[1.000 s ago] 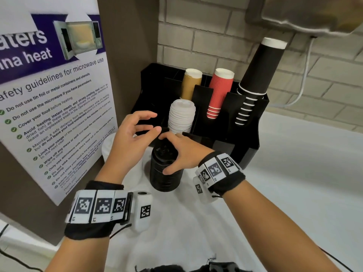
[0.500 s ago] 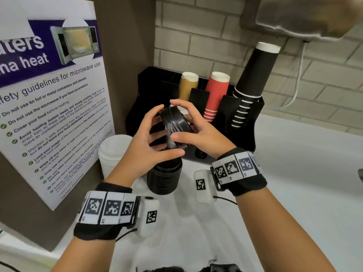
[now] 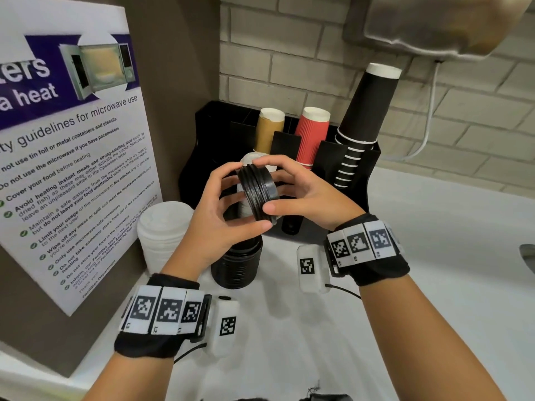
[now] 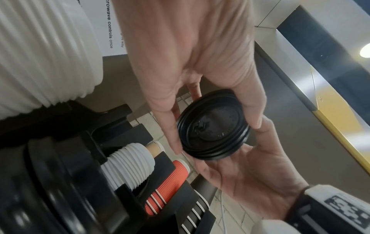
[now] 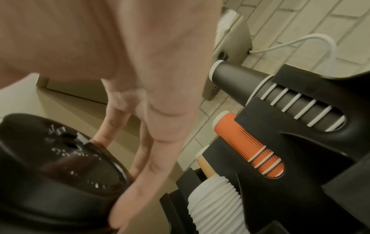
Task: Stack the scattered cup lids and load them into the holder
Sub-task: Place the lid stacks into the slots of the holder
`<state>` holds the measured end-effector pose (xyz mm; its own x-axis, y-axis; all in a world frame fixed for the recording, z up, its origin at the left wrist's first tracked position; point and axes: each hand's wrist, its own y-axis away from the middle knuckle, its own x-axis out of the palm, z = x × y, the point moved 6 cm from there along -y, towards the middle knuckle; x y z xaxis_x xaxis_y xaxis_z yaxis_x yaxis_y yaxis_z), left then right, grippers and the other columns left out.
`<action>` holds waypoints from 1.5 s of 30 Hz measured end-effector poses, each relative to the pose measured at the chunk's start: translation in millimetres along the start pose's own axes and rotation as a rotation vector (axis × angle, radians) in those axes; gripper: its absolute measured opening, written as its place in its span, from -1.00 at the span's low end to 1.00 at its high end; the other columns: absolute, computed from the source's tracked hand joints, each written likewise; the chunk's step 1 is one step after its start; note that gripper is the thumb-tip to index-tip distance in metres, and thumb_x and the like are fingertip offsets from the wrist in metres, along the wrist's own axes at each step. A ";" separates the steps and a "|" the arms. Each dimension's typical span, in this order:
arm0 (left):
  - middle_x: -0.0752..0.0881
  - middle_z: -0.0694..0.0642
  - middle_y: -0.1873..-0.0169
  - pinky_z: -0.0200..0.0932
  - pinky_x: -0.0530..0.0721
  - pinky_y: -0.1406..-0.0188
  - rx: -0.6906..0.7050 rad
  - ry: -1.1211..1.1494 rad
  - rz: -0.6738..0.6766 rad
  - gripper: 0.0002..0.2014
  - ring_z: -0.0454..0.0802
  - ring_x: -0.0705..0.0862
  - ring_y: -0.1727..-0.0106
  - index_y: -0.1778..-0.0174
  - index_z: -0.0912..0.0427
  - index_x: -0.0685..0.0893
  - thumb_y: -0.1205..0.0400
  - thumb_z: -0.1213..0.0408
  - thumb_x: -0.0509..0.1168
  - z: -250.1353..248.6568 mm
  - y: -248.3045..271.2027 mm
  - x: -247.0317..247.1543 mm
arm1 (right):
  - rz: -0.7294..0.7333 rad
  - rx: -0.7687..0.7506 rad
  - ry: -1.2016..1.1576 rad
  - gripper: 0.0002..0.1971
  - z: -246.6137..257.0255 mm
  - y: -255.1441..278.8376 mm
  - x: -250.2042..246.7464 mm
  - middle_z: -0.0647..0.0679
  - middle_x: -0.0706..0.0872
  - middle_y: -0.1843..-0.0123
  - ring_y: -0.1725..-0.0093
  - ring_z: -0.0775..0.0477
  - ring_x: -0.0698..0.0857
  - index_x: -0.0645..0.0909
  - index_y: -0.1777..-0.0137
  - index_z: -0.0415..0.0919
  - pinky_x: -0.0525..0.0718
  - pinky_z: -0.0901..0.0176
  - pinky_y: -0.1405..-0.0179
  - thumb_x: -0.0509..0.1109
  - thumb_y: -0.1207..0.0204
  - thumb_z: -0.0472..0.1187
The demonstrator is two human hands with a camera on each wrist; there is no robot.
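Gripping a short stack of black lids (image 3: 258, 193) between them, both hands hold it in the air above the worktop (image 3: 434, 256), in front of the black holder (image 3: 351, 157). In the head view the lids are glossy, ribbed at the rims, nested tight and tipped on edge. The left hand (image 3: 220, 215) curls round the stack from the left, thumb under its lower rim; the right hand (image 3: 307, 195) curls round from the right, fingers over the top rim, thumb on the near face. Directly below stands a taller black stack (image 3: 236, 263) on the worktop, with a white stack (image 3: 162, 233) just beside it to the left, against a microwave poster (image 3: 72, 157). The holder carries a tan cup (image 3: 267, 130), red cups (image 3: 311, 137) and black cups (image 3: 366, 117), upside down.

The left wrist view shows what the head view hides: the top lid's (image 4: 214, 125) domed face with a raised sip tab at its middle, left fingertips (image 4: 174, 142) on one rim, the right palm (image 4: 246, 171) cupped beneath. It also shows white lids (image 4: 130, 164) already in a holder slot beside the red cups.

The right wrist view is blurred. The lids (image 5: 58, 166) fill its lower left, light glinting on embossed marks, right fingers (image 5: 144, 182) lying along the rim. Behind, a white cable (image 5: 300, 41) runs along the brick wall.
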<state>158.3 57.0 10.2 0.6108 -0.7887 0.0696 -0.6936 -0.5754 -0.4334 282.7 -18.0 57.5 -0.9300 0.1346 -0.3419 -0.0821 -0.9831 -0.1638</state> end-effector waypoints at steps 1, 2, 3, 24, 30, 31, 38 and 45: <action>0.53 -0.19 -0.37 0.00 0.73 -0.19 0.000 -0.018 -0.001 -0.19 0.00 0.57 -0.42 -0.36 -0.39 0.47 -0.22 0.12 0.64 -0.2 0.0 0.9 | -0.006 -0.004 0.017 -0.40 -0.3 -0.1 -0.8 -0.12 0.58 -0.35 -0.30 -0.03 0.64 0.47 -0.42 0.03 0.64 0.01 -0.32 0.56 -0.40 -0.29; 0.53 -0.23 -0.36 0.02 0.73 -0.21 -0.004 -0.029 -0.006 -0.19 -0.02 0.57 -0.42 -0.36 -0.39 0.46 -0.21 0.10 0.64 -0.1 0.0 1.6 | -0.014 -0.007 0.026 -0.38 -0.5 -0.1 -1.6 -0.13 0.59 -0.35 -0.31 -0.04 0.64 0.47 -0.42 0.02 0.63 -0.01 -0.34 0.57 -0.39 -0.29; 0.53 -0.25 -0.35 0.03 0.73 -0.21 -0.011 -0.031 -0.012 -0.18 -0.04 0.57 -0.41 -0.36 -0.39 0.46 -0.21 0.09 0.65 0.0 0.2 1.9 | -0.020 -0.011 0.028 -0.38 -0.3 -0.2 -2.2 -0.14 0.59 -0.35 -0.31 -0.05 0.63 0.48 -0.43 0.00 0.62 -0.03 -0.35 0.58 -0.38 -0.29; 0.47 -0.08 -0.49 0.06 0.70 -0.27 -0.071 0.004 0.003 0.03 -0.08 0.53 -0.48 -0.57 -0.28 0.35 -0.19 0.17 0.71 3.4 2.0 3.2 | -0.083 -0.047 0.177 -0.33 4.0 1.3 0.6 -0.05 0.58 -0.26 -0.16 0.01 0.69 0.45 -0.38 0.03 0.72 0.19 -0.03 0.65 -0.31 -0.27; 0.46 -0.09 -0.50 -0.44 0.63 -0.15 -0.046 -0.045 -0.131 -0.22 -0.21 0.52 -0.47 -0.45 -0.37 0.38 -0.33 0.04 0.57 -1.6 4.4 -15.1 | -0.404 -0.015 0.334 -0.35 -7.1 -7.6 -55.5 0.02 0.57 -0.19 -0.18 0.03 0.61 0.47 -0.35 -0.11 0.61 0.44 -0.12 0.65 -0.28 -0.33; 0.46 -0.08 -0.50 -0.44 0.63 -0.15 -0.044 -0.063 -0.142 -0.24 -0.20 0.53 -0.46 -0.45 -0.34 0.39 -0.33 0.02 0.51 -3.0 5.2 -17.9 | -0.449 0.034 0.419 -0.33 -14.2 -10.6 -66.2 -0.03 0.54 -0.21 -0.19 0.01 0.59 0.46 -0.36 -0.09 0.59 0.39 -0.15 0.66 -0.27 -0.29; 0.56 -0.05 -0.40 -0.36 0.65 -0.16 -0.053 -0.110 -0.176 -0.42 -0.12 0.63 -0.36 -0.34 -0.17 0.53 -0.36 0.03 0.45 -6.8 10.3 -27.2 | -0.222 0.378 0.896 -0.19 -79.8 -36.9 -79.4 -0.13 0.35 -0.24 -0.29 -0.29 0.48 0.37 -0.47 -0.01 0.54 0.04 -0.20 0.65 -0.21 -0.12; 0.62 -0.04 -0.30 -0.14 0.63 -0.24 -0.098 -0.150 -0.239 -0.64 -0.12 0.69 -0.24 -0.19 -0.16 0.62 -0.59 0.37 0.42 -3.8 13.5 -36.0 | 0.061 0.533 1.198 -0.12 -119.4 -50.7 -56.5 -0.28 0.36 -0.40 -0.30 -0.34 0.52 0.31 -0.55 -0.14 0.67 -0.17 -0.17 0.65 -0.24 -0.12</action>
<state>125.5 76.7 5.2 0.8058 -0.5918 0.0228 -0.5525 -0.7649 -0.3312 382.2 39.1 -25.4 -0.0667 -0.1565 -0.9854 -0.4387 -0.8824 0.1698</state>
